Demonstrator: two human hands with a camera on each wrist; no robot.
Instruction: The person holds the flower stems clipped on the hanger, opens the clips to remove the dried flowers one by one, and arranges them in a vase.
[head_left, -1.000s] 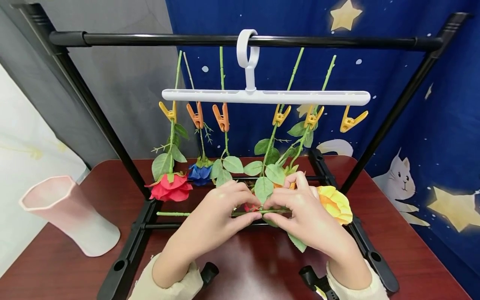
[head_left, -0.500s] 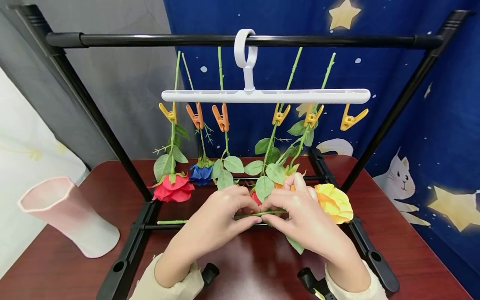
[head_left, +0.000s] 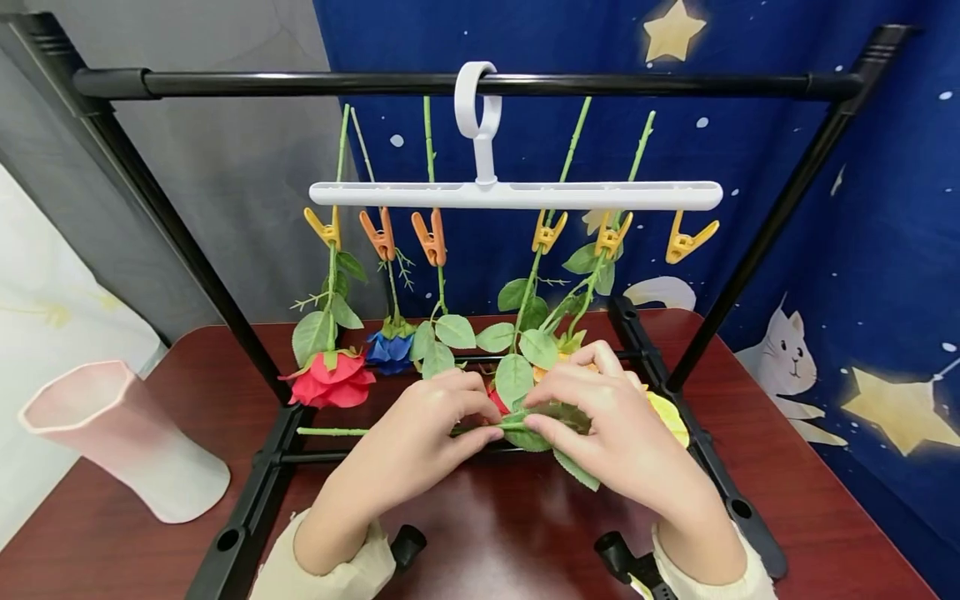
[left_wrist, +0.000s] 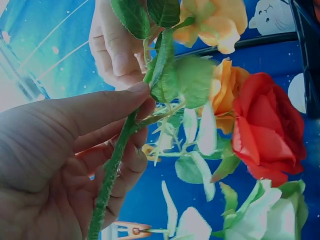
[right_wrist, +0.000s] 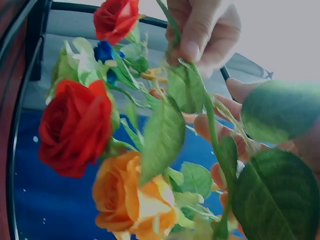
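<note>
Both hands pinch one green stem lying level above the red table, left hand and right hand meeting mid-stem (yellow bloom beside the right).

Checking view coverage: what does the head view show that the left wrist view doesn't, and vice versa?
Head view only: the white clip hanger on the black rail, five stems clipped to it, one yellow clip empty, the pink vase lying on the table, and the yellow flower on the held stem.
Left wrist view only: close up, the left hand's thumb pressing the held stem against the fingers, with a red rose and an orange rose just behind.
Both: left hand and right hand pinching the same stem.
</note>
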